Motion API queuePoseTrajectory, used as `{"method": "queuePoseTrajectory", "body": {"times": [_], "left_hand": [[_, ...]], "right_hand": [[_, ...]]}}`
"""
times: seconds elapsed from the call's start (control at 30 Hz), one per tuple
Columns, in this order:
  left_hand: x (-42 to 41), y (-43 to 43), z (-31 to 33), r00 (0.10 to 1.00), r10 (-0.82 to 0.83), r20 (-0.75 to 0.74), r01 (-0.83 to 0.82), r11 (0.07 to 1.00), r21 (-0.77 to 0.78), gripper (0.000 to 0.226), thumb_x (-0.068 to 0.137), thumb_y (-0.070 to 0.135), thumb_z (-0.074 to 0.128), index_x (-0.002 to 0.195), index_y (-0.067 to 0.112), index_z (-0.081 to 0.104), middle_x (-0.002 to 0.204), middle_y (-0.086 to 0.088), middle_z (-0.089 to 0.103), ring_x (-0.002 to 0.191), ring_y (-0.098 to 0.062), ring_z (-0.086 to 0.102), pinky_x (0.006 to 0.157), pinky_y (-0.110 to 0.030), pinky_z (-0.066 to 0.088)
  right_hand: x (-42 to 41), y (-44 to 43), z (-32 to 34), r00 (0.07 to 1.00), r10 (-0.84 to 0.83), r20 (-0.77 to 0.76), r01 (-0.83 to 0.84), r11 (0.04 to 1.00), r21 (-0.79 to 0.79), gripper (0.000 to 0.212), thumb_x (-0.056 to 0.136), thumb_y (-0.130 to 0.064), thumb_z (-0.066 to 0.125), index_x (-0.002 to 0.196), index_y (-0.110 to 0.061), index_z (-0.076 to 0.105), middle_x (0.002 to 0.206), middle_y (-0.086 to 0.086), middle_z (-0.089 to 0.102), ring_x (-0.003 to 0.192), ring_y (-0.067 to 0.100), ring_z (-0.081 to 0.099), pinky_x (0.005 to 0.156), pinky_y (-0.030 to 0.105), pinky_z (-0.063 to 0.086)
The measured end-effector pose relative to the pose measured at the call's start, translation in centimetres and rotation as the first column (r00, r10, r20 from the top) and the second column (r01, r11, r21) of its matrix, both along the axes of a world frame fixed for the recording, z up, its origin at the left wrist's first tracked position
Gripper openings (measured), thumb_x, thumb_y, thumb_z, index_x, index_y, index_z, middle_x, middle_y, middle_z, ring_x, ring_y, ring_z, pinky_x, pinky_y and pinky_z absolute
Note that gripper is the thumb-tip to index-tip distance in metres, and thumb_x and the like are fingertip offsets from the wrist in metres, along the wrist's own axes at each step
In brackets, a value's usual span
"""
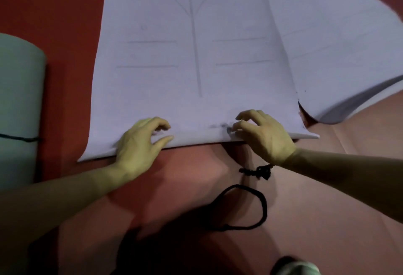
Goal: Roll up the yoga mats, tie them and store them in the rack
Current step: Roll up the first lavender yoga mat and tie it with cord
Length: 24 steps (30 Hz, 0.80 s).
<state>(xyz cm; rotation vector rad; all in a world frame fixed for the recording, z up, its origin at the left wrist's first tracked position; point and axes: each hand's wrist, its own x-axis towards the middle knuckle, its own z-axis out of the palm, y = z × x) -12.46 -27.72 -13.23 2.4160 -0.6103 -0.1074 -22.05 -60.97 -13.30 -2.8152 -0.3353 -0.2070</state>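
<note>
Red floor (65, 13) under flat lilac yoga mat (163, 89)

You have two flat mats before you, a middle mat (196, 56) and a right mat (338, 45), plus one rolled mat (19, 100), one loose cord (265, 207), one dark wrist band (259, 171), and two hands, left hand (139, 143) and right hand (266, 137).

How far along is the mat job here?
One green mat lies rolled and tied. The left hand and right hand touch the near edge of a flat lavender mat, not yet rolled. A black cord waits loose; a second flat mat and racking remain.
</note>
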Motion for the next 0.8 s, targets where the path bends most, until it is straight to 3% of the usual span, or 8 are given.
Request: {"method": "queuePoseTrajectory", "body": {"times": [0.07,0.13,0.27,0.37,0.47,0.63,0.8], "left_hand": [[0.8,-0.7,-0.3,0.991,-0.060,0.118,0.058,0.998,0.025,0.009,0.092,0.030,0.071,0.097,0.024,0.075,0.096,0.009,0.068,0.093,-0.019,0.061,0.082,-0.033,0.047],[1.2,-0.7,-0.9,0.969,-0.110,0.220,0.090,0.991,0.100,0.021,0.093,0.035,0.063,0.095,0.023,0.079,0.093,0.008,0.070,0.089,-0.023,0.061,0.080,-0.037,0.044],[0.5,0.6,-1.5,0.875,-0.296,0.383,0.153,0.920,0.360,0.030,0.096,0.035,0.054,0.105,0.021,0.079,0.100,0.005,0.073,0.098,-0.027,0.064,0.092,-0.042,0.037],[-0.9,1.0,-1.9,0.859,-0.373,0.350,0.185,0.865,0.467,0.039,0.096,0.036,0.051,0.120,0.014,0.073,0.114,0.000,0.073,0.112,-0.029,0.065,0.104,-0.045,0.035],[-2.0,1.2,-3.4,0.881,-0.386,0.274,0.211,0.838,0.503,0.047,0.097,0.038,0.046,0.129,0.011,0.068,0.127,-0.002,0.071,0.120,-0.026,0.065,0.108,-0.043,0.034],[-3.0,1.6,-4.6,0.913,-0.359,0.191,0.236,0.851,0.470,0.050,0.094,0.040,0.046,0.131,0.011,0.065,0.132,-0.003,0.069,0.126,-0.024,0.062,0.109,-0.040,0.033],[-1.7,1.6,-4.1,0.936,-0.292,0.198,0.215,0.916,0.339,0.044,0.092,0.042,0.055,0.126,0.017,0.067,0.126,-0.002,0.067,0.121,-0.025,0.060,0.103,-0.038,0.038]], "right_hand": [[0.8,-0.1,-0.5,0.999,-0.014,0.053,0.018,0.997,-0.081,0.026,0.090,-0.007,0.072,0.111,-0.023,0.072,0.115,0.006,0.064,0.094,0.033,0.056,0.073,0.037,0.044],[1.2,-0.3,-0.9,0.996,0.012,0.086,0.001,0.988,-0.152,0.033,0.085,-0.004,0.071,0.113,-0.021,0.075,0.110,0.006,0.064,0.093,0.033,0.052,0.073,0.040,0.044],[0.3,-0.1,-1.2,0.996,0.071,0.044,-0.060,0.975,-0.214,0.041,0.091,-0.027,0.057,0.129,-0.018,0.069,0.118,0.007,0.064,0.100,0.034,0.054,0.083,0.045,0.045],[-0.7,-0.2,-1.9,0.999,0.033,-0.010,-0.035,0.980,-0.196,0.046,0.091,-0.033,0.055,0.133,-0.019,0.066,0.123,0.009,0.063,0.105,0.033,0.054,0.088,0.043,0.045],[-1.6,-0.3,-2.8,1.000,0.015,-0.014,-0.017,0.989,-0.145,0.031,0.092,-0.028,0.068,0.122,-0.021,0.070,0.113,0.006,0.067,0.096,0.034,0.059,0.079,0.044,0.048],[-1.8,-0.4,-2.9,0.995,0.071,-0.066,-0.078,0.991,-0.113,0.032,0.100,-0.034,0.052,0.120,-0.021,0.073,0.108,-0.001,0.073,0.088,0.031,0.064,0.074,0.041,0.052],[-1.3,-0.3,-2.2,0.993,0.074,-0.092,-0.086,0.987,-0.136,0.037,0.098,-0.028,0.050,0.127,-0.017,0.069,0.119,0.006,0.068,0.085,0.030,0.068,0.069,0.037,0.055]]}}
